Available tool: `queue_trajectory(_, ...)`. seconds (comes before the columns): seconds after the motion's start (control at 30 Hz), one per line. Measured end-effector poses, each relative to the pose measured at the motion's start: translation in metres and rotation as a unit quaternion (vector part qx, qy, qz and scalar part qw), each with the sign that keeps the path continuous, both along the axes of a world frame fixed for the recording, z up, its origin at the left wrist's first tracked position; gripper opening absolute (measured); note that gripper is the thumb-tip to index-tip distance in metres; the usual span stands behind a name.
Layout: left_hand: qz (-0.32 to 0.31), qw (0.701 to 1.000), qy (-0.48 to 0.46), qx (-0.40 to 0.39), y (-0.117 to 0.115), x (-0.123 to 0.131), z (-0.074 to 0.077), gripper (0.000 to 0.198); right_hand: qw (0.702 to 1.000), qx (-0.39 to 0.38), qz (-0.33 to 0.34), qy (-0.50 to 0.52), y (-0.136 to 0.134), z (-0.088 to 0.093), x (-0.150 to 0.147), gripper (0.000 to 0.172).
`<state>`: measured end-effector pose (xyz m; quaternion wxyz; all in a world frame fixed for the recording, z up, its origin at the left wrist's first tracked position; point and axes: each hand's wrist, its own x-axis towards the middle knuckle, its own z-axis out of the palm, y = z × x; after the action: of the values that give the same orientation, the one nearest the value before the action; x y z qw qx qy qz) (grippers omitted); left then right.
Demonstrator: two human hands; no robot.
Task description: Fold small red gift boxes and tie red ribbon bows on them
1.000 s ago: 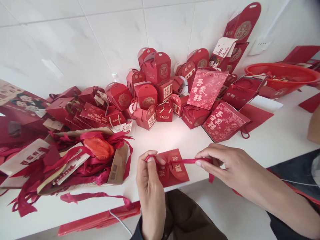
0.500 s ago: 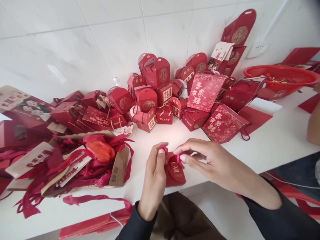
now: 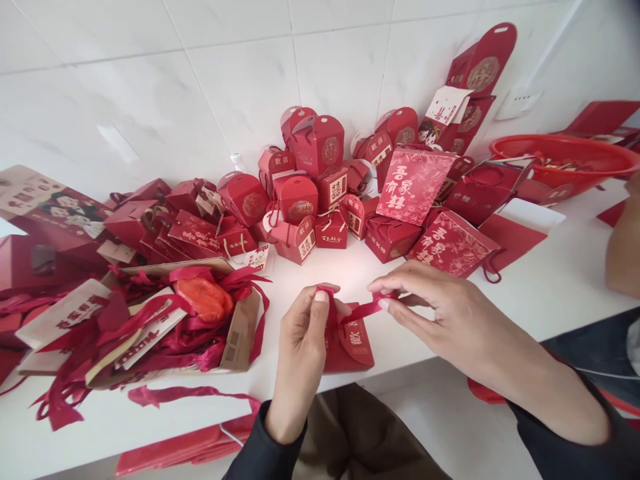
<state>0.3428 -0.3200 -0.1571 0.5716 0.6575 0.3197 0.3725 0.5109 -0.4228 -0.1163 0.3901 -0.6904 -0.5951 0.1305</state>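
A small red gift box [image 3: 357, 345] with pale lettering on its flap lies at the table's front edge between my hands. A crimson ribbon [image 3: 364, 311] runs above the box from one hand to the other. My left hand [image 3: 304, 333] pinches one end between thumb and fingers at the box's left side, covering part of the box. My right hand [image 3: 425, 300] pinches the other end between thumb and forefinger, up and to the right of the box. Whether the ribbon has a knot is hidden by my left fingers.
To the left stands a cardboard box [image 3: 240, 333] of crimson ribbons and cards. Several finished-looking red gift boxes [image 3: 295, 200] are stacked along the tiled wall. A red plastic basin [image 3: 575, 160] sits at the back right. Another person's arm [image 3: 623, 247] shows at the right edge.
My right hand has drawn away to the right with its ribbon end, so the ribbon is now stretched longer between my hands. My left hand keeps its pinch and has shifted slightly left.
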Motion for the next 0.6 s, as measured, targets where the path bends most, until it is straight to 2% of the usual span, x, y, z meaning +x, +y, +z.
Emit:
queue_trajectory(0.07,-0.009,1.0,0.0,-0.009,0.0,0.001,-0.002,0.027,1.0,-0.014,0.024,0.007,0.0,0.004,-0.005,0.018)
queue_trajectory(0.17,-0.016,1.0,0.016,-0.012,0.0,0.003,-0.003,0.027,0.994,-0.026,0.107,0.0,0.005,0.01,-0.011,0.022)
queue_trajectory(0.27,-0.055,0.997,0.05,-0.01,-0.003,0.0,0.001,0.023,0.987,-0.017,0.159,-0.004,0.012,0.01,-0.014,0.028)
queue_trajectory(0.33,-0.088,0.994,0.07,0.002,-0.004,-0.003,0.005,0.023,0.984,-0.008,0.176,-0.005,0.017,0.009,-0.015,0.03)
queue_trajectory(0.43,-0.105,0.988,0.11,0.017,-0.004,-0.008,0.006,0.021,0.98,-0.003,0.196,-0.028,0.021,0.006,-0.016,0.034)
queue_trajectory(0.6,-0.151,0.975,0.158,0.033,0.0,-0.007,0.003,0.011,0.977,-0.01,0.199,-0.08,0.026,-0.001,-0.018,0.042)
